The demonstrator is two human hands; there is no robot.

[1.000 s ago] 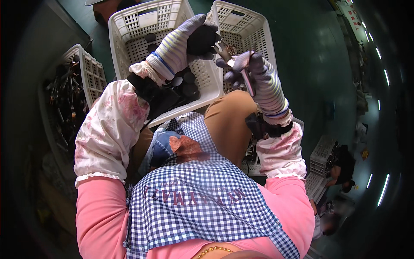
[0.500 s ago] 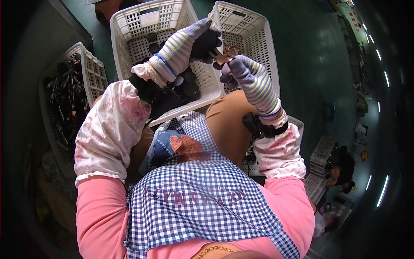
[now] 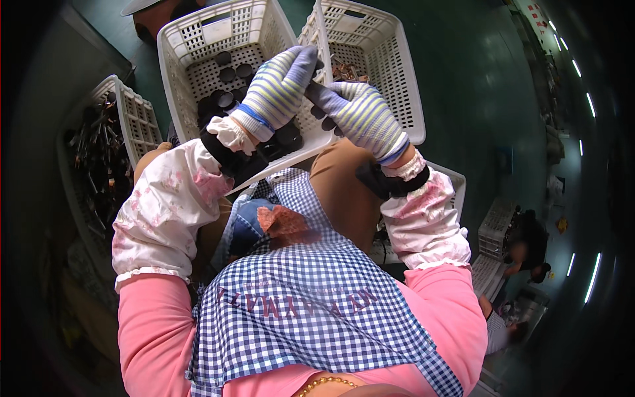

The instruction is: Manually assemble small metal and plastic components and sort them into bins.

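Both hands wear striped gloves with grey fingers and meet above the adjoining walls of two white plastic baskets. My left hand (image 3: 280,87) is closed, its fingers pointing away and to the right. From the right, my right hand (image 3: 357,114) reaches in, closed, with its fingertips against the left hand's. The gloves hide most of what they hold; only a dark edge shows beside the left fingertips. Below lies the left basket (image 3: 173,63), with several black round discs (image 3: 227,74) in it. Small copper-coloured pieces (image 3: 344,71) lie in the right basket (image 3: 405,92).
At far left stands another white basket (image 3: 135,119), full of dark and metallic long pieces (image 3: 99,159). My knee (image 3: 340,169) is against the near side of the baskets. Two other people (image 3: 522,248) are off to the right, near stacked crates (image 3: 496,221).
My hands have come closer together, the right one turning inward. The dark piece and the flat copper-coloured piece seen between them before are now covered by the gloves.
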